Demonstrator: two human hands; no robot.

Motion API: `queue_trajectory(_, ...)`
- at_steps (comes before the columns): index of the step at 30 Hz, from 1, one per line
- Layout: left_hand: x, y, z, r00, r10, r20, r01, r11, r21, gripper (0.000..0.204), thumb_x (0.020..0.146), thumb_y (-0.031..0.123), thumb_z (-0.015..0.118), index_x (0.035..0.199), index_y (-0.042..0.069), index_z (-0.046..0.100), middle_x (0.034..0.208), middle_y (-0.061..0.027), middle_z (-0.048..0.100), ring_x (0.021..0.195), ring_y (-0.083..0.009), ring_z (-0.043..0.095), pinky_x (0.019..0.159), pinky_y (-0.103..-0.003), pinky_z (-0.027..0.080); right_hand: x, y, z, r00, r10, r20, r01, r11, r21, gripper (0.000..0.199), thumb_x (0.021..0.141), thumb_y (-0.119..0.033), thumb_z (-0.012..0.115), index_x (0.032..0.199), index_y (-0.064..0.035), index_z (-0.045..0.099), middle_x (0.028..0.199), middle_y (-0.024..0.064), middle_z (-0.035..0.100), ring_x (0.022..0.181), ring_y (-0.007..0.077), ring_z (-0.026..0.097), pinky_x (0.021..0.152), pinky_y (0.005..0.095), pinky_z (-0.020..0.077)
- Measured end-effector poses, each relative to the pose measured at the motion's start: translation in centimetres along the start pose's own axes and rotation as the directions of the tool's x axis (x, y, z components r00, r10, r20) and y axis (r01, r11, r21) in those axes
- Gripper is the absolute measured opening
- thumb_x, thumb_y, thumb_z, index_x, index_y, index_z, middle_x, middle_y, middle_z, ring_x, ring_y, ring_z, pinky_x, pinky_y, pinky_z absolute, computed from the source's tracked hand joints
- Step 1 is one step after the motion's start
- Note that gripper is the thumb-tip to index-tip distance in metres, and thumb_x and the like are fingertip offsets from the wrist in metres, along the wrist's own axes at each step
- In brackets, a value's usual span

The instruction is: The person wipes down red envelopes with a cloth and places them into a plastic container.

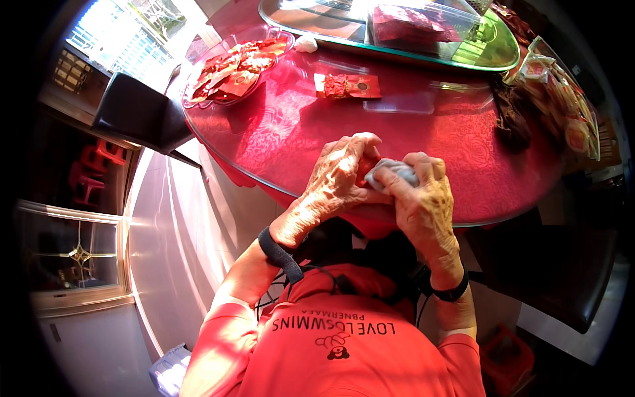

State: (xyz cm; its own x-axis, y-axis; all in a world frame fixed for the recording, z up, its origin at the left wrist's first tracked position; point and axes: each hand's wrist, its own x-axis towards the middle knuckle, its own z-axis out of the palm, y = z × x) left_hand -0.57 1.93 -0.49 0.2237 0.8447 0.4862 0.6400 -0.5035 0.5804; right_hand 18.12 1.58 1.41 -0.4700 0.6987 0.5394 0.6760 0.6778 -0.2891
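Both my hands meet over the near edge of a round table (284,139) covered in red patterned cloth under glass. My left hand (336,173) has its fingers curled round a small shiny red object (366,169), mostly hidden, so I cannot tell its kind. A crumpled grey-white cloth (395,173) is pinched in my right hand (426,198) and lies against the red object. Farther back on the table, a red packet with a red decoration (347,86) lies flat near a thin clear plastic piece (400,102).
A clear scalloped bowl (225,100) of red packets stands at the far left. At the back, a glass turntable (456,65) bears a clear box of red packets (410,25). Plastic bags (559,99) and a dark brown item (510,116) lie at right. A black chair (135,109) stands left.
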Motion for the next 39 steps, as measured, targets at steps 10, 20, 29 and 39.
queue_trajectory(10,-0.1,0.4,0.0,0.999,-0.039,0.009,0.038,0.997,0.060,0.071,0.059,0.032,0.090,0.118,0.010,0.057,0.105,-0.0070,0.066,0.105,-0.0304,0.061,0.091,-0.042,0.046,0.5,0.7,1.1,0.982,0.180,-0.062,-0.187,0.971,-0.146,0.035,0.081,-0.013,0.068,0.113,-0.0273,0.070,0.107,0.0055,0.057,0.099,0.0277,0.055,0.073,0.0393,0.0491)
queue_trajectory(20,-0.3,0.1,0.2,1.000,0.017,0.011,-0.019,0.985,0.169,0.064,0.064,0.042,0.085,0.117,0.014,0.063,0.111,-0.0075,0.063,0.108,-0.0290,0.058,0.093,-0.043,0.045,-4.0,1.6,-4.1,0.988,-0.064,0.141,0.080,0.990,-0.112,0.042,0.073,-0.008,0.068,0.114,-0.0167,0.071,0.107,0.0080,0.057,0.103,0.0305,0.055,0.082,0.0415,0.0472)
queue_trajectory(29,-0.4,0.9,-0.4,0.997,-0.009,0.074,-0.007,0.979,0.203,0.066,0.063,0.039,0.086,0.119,0.013,0.063,0.114,-0.0100,0.061,0.111,-0.0305,0.056,0.094,-0.044,0.044,-1.7,1.7,-0.6,0.987,0.129,-0.091,-0.138,0.985,-0.105,0.038,0.077,-0.003,0.064,0.115,-0.0075,0.067,0.107,0.0122,0.057,0.099,0.0343,0.054,0.081,0.0426,0.0472)
queue_trajectory(39,-0.3,0.8,-0.3,0.999,-0.023,0.028,0.018,0.984,0.177,0.069,0.060,0.024,0.089,0.120,0.007,0.060,0.108,-0.0117,0.062,0.104,-0.0318,0.058,0.091,-0.043,0.047,-3.5,3.1,-2.6,1.000,-0.027,-0.009,0.028,0.992,0.126,0.033,0.067,-0.002,0.068,0.099,-0.0116,0.073,0.103,0.0077,0.057,0.099,0.0307,0.054,0.088,0.0430,0.0478)
